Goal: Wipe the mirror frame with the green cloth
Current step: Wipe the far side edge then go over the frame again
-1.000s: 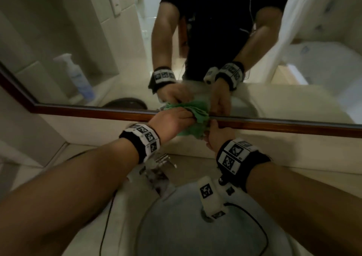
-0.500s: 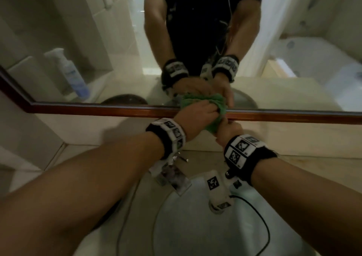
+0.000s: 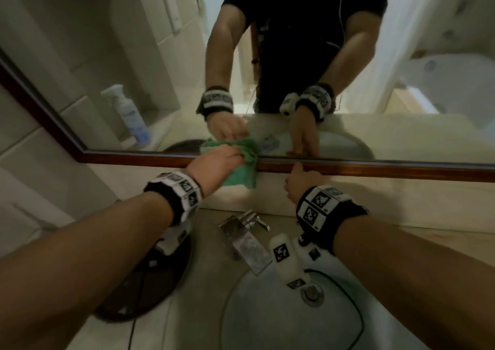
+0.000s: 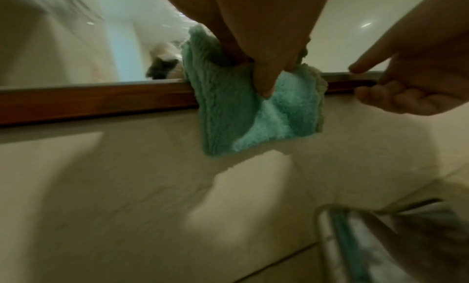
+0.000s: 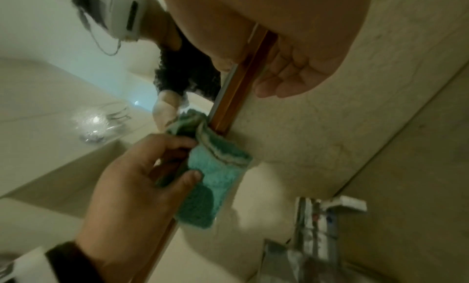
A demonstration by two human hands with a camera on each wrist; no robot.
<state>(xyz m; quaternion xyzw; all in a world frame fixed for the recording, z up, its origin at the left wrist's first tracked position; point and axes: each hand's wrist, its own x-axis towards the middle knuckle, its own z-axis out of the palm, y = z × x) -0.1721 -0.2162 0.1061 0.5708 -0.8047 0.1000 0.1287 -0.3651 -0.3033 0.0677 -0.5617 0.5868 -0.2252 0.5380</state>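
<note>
One left hand [image 3: 217, 162] clutches one green cloth [image 3: 242, 174] against the wooden mirror frame [image 3: 375, 168]; right hand [image 3: 301, 182], holding nothing, touches the frame.

A pale stone counter [image 3: 203, 248] carries a sink [image 3: 267, 317], faucet [image 3: 246, 239] and dark round mat [image 3: 150, 282].

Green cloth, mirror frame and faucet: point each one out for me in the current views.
green cloth [image 4: 256, 116]: left wrist view, on the fold hanging below the frame.
mirror frame [image 3: 375, 168]: head view, on the bottom wooden rail.
faucet [image 3: 247, 245]: head view, on the flat metal spout.
</note>
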